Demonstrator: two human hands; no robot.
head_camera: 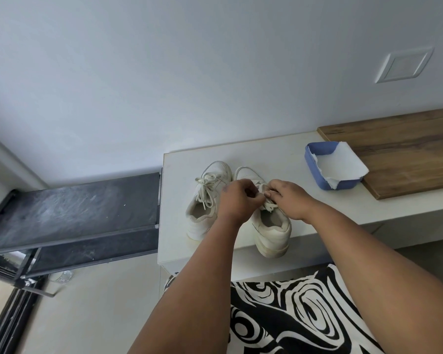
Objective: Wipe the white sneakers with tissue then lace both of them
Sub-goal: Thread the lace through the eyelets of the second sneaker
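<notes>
Two white sneakers on white counter (304, 149), toes to wall: left sneaker (206, 200) laced and tied; right sneaker (269, 226), heel over counter edge, has left hand (237, 199) and right hand (288, 198) each pinching its lace (270, 206); blue tissue tray (335, 167) well apart at right.

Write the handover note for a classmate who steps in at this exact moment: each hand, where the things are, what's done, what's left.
Left hand and right hand: both pinch the laces of the right sneaker.
Both shoes stand side by side on the white counter; tissue lies in the blue tray to the right.
Done: left sneaker is laced, ends loose.
Left: finish lacing the right sneaker. Wiping cannot be judged here.
</notes>
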